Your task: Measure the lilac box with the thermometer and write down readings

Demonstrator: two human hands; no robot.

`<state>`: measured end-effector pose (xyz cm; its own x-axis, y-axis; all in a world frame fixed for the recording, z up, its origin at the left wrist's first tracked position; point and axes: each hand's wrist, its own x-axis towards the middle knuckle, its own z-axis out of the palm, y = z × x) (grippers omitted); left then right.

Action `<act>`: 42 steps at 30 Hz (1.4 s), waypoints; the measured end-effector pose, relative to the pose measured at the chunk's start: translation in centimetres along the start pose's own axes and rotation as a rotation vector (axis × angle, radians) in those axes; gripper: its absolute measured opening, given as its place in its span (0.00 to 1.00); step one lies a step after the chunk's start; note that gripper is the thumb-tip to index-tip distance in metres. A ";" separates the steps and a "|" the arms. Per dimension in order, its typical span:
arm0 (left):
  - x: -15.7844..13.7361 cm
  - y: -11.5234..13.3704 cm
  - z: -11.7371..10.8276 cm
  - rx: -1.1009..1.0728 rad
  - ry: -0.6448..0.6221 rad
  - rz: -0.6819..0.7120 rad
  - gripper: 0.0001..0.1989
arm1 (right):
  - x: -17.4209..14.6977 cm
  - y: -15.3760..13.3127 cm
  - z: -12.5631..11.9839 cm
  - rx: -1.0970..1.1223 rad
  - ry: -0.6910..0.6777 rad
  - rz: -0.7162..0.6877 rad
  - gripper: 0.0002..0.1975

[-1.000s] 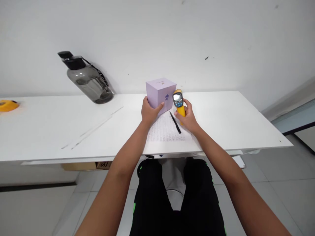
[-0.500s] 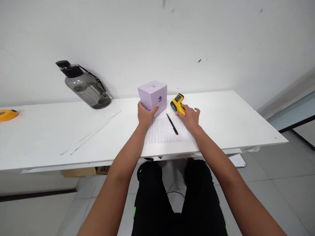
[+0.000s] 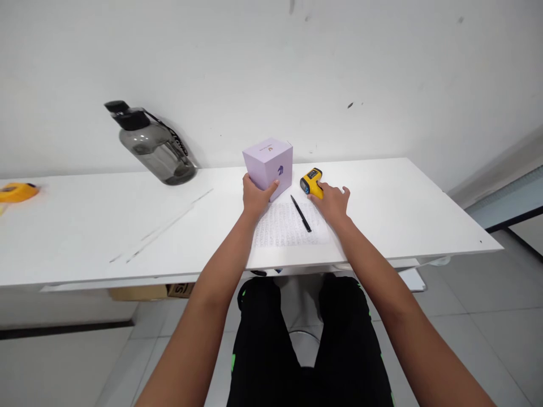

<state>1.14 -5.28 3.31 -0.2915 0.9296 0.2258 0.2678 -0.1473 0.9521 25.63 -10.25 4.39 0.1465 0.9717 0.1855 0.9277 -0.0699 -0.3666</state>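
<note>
My left hand (image 3: 256,198) is closed around the lower front of a lilac cardboard box (image 3: 275,169), with the thumb on its right face and the fingers on its left side. The box stands upright on the white table. A yellow and black infrared thermometer (image 3: 314,178) lies to its right, and my right hand (image 3: 334,202) grips its handle between thumb and fingers, with one finger sticking out. Between my forearms is a sheet of paper (image 3: 282,229) covered in handwriting. A black pen (image 3: 301,213) rests across it.
A grey, see-through water bottle (image 3: 156,150) with a black lid stands near the wall at left. At the far left edge lies a yellow-orange tool (image 3: 17,193), partly cut off. The white table (image 3: 424,209) ends in an edge on the right. Cardboard boxes (image 3: 139,292) sit below it.
The view has shifted slightly, so everything appears a little further right. The thermometer has moved slightly towards me with my right hand. My left hand keeps its hold on the box.
</note>
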 end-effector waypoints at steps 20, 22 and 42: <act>0.5 -0.8 0.1 0.007 0.004 0.035 0.45 | -1.6 -1.1 0.0 -0.001 0.167 -0.090 0.21; 0.5 -0.9 0.1 0.010 0.007 0.037 0.45 | -2.3 -2.0 -0.5 0.009 0.137 -0.174 0.20; 0.8 -1.2 0.3 0.031 0.000 0.021 0.47 | -3.0 -2.4 -1.5 0.320 -0.099 -0.277 0.24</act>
<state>0.86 -4.28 2.27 -0.2857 0.9262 0.2459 0.3024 -0.1563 0.9403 23.46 -13.29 6.10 -0.1408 0.9619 0.2343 0.7721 0.2548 -0.5821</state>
